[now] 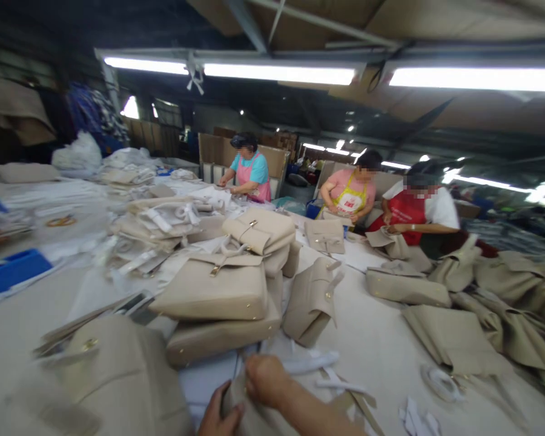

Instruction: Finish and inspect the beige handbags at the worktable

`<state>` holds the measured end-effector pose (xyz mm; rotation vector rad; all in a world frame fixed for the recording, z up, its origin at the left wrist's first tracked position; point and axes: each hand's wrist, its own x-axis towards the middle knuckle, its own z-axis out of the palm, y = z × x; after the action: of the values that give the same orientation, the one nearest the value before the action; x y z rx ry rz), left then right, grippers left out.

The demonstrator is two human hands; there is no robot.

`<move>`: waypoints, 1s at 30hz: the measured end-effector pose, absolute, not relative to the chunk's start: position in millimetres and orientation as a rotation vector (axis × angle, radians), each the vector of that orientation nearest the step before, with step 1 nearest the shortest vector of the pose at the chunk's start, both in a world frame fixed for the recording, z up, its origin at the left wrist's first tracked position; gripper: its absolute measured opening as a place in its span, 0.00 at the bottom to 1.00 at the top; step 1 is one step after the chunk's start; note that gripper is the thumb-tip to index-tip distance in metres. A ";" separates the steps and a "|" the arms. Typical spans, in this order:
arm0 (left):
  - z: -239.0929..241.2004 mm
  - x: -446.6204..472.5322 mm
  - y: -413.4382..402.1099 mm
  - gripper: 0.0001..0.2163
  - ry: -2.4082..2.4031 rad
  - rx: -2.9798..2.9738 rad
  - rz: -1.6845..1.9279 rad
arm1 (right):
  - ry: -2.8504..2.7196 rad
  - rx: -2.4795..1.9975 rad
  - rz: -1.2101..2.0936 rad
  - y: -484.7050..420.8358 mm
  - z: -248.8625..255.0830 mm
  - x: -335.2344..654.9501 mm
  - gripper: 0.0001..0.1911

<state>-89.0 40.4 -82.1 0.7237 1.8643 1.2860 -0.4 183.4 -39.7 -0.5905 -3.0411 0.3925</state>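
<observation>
At the bottom centre, a beige handbag is partly cut off by the frame's lower edge. My left hand grips its left side, thumb and fingers around the material. Over its top edge, my right hand is closed in a pinch on the bag; the fingertips are hidden. Just beyond lies a stack of finished-looking beige bags with gold clasps and studs. Another beige bag stands to the left, blurred. White paper strips lie to the right of my right hand.
Several beige bags are heaped along the right side of the white table. A blue tray and yellow-handled scissors lie at left. Three people work across the table, one in a red apron.
</observation>
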 end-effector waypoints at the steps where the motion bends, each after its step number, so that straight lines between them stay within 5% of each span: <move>1: -77.3 -86.5 38.4 0.26 1.843 0.713 1.254 | -3.013 -0.634 0.477 184.2 -38.7 2.0 0.11; 12: -90.5 -78.2 39.2 0.27 1.901 0.655 1.264 | -2.868 -0.744 1.168 182.5 -47.3 30.4 0.13; 30: -90.3 -79.6 36.4 0.27 1.910 0.693 1.267 | -3.086 -0.721 0.607 164.7 -44.4 13.4 0.10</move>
<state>-79.6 36.4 -90.3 0.6930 1.9103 1.2666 13.4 164.7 -44.4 -0.7211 -3.0856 0.6067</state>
